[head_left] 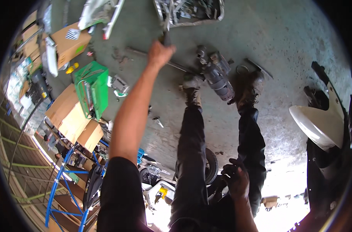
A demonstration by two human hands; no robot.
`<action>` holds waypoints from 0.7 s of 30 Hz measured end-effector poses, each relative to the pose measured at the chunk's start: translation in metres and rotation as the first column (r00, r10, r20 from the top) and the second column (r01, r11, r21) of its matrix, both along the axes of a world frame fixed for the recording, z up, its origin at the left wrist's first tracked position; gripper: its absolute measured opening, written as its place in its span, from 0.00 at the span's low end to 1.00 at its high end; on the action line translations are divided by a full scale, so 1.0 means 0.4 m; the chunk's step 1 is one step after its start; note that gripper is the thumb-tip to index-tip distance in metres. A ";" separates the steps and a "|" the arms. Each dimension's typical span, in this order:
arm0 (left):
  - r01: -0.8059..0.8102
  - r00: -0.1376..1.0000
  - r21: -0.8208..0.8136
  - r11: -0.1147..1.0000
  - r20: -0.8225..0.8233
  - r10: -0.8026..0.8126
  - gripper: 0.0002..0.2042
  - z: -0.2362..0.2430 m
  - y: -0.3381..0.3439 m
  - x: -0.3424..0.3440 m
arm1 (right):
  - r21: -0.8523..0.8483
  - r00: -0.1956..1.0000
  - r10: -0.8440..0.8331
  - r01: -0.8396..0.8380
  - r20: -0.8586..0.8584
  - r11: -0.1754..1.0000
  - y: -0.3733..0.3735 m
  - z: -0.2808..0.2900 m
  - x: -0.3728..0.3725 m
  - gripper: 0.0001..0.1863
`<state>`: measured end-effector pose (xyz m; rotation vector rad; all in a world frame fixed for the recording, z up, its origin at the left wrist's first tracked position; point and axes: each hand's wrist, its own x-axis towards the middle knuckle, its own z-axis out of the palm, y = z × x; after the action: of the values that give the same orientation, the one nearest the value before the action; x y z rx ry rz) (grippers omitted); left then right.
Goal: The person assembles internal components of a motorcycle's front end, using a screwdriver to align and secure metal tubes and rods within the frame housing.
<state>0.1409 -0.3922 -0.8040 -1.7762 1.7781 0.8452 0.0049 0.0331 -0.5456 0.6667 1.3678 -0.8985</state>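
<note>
My left hand (160,55) reaches far forward, its fingers closed around the dark handle of a slim hand tool (167,38). The tool's metal end overlaps the edge of a metal tray (221,15) full of loose parts; its exact kind is unclear. Near my right knee, my right hand (239,181) is raised with blackened, loosely curled fingers that look apart; I make out nothing in it. On the floor between my boots lies a dark cylindrical machine part (218,79), like a motor or engine unit, touched by neither hand.
A long metal bar (156,58) lies left of the machine part, and a shorter bar (259,67) by my right boot. Leftward are a green crate (100,91), cardboard boxes (69,116) and a blue frame (64,174). A white vehicle panel (315,123) stands at right.
</note>
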 end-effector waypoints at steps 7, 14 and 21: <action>-0.414 0.907 0.305 0.858 0.066 0.415 0.37 0.269 0.439 0.273 | 0.025 0.976 -0.158 0.156 0.153 0.988 0.043 0.004 -0.057 0.25; -0.515 0.856 0.350 0.783 0.170 0.488 0.30 0.199 0.800 0.451 | -0.004 0.984 -0.078 0.080 0.163 0.997 0.057 0.010 -0.033 0.23; -0.557 0.829 0.309 0.771 0.152 0.538 0.26 0.012 0.793 0.437 | 0.039 0.985 -0.044 0.038 0.166 0.998 0.112 0.006 0.003 0.23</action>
<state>0.3156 -0.0749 -0.7992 -2.0693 0.9781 1.2303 0.0063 0.0779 -0.5434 0.7829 1.2267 -0.8330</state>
